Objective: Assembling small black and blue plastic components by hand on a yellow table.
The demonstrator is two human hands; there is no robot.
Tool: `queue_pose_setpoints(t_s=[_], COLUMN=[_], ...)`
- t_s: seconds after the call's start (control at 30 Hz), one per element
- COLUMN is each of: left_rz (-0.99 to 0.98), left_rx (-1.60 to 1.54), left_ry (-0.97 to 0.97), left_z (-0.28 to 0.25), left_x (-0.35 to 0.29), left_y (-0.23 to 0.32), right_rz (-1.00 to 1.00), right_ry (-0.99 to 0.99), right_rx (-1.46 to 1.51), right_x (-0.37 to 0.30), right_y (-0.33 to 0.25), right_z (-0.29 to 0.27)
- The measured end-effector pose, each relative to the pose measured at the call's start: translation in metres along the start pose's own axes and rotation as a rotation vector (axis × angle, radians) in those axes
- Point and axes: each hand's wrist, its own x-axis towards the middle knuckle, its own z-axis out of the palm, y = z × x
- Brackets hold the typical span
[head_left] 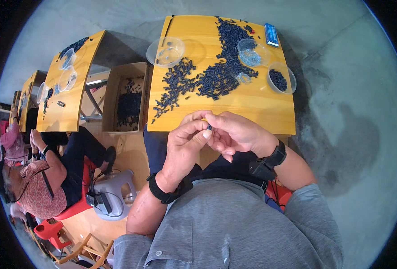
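Note:
My left hand (185,145) is closed, with thumb and forefinger pinching a small dark piece (209,127) in front of my belly, just off the near table edge. My right hand (238,132) meets it from the other side, its thumb and forefinger closed at the same piece while its lower fingers curl loosely below. The fingers hide most of the piece. On the yellow wooden table (256,112) beyond lies a spread heap of short, dark tubular pieces (221,78).
Clear plastic bowls stand on the table: one at the left (168,54), one with light-blue bits (251,56), one with dark pieces (279,80). A blue box (271,35) lies far right. Left are a cardboard box (126,101), another table (73,87) and a seated person (41,184).

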Motion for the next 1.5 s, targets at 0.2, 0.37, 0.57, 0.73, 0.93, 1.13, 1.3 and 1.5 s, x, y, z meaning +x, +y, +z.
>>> queue_pose_setpoints(t_s=[0.2, 0.37, 0.57, 0.73, 0.93, 1.13, 1.3, 1.5], left_rz=[-0.057, -0.002, -0.015, -0.047, -0.117, -0.238, -0.418, -0.299], left_rx=[-0.077, 0.037, 0.077, 0.071, 0.090, 0.063, -0.028, -0.007], left_ry=[-0.036, -0.074, -0.078, -0.056, -0.037, -0.017, 0.001, 0.042], left_z=[0.000, 0.000, -0.002, 0.000, -0.004, -0.010, -0.006, -0.018], left_x=[-0.002, -0.002, -0.004, -0.005, -0.007, -0.011, -0.005, -0.008], left_y=[0.002, 0.006, 0.003, 0.003, -0.001, -0.003, 0.015, -0.008], right_rz=[-0.010, 0.032, 0.031, -0.081, -0.059, -0.060, -0.010, 0.037], right_ry=[-0.125, -0.163, -0.093, 0.018, 0.106, 0.083, 0.061, 0.034], right_rx=[0.092, 0.198, 0.181, 0.221, 0.441, 0.581, 0.538, 0.436], right_x=[0.001, 0.006, 0.005, 0.007, 0.010, 0.017, 0.020, 0.022], right_y=[0.008, 0.020, 0.024, 0.035, 0.046, 0.060, 0.056, 0.052], right_z=[-0.006, -0.003, 0.009, 0.016, 0.028, 0.032, 0.022, 0.017])
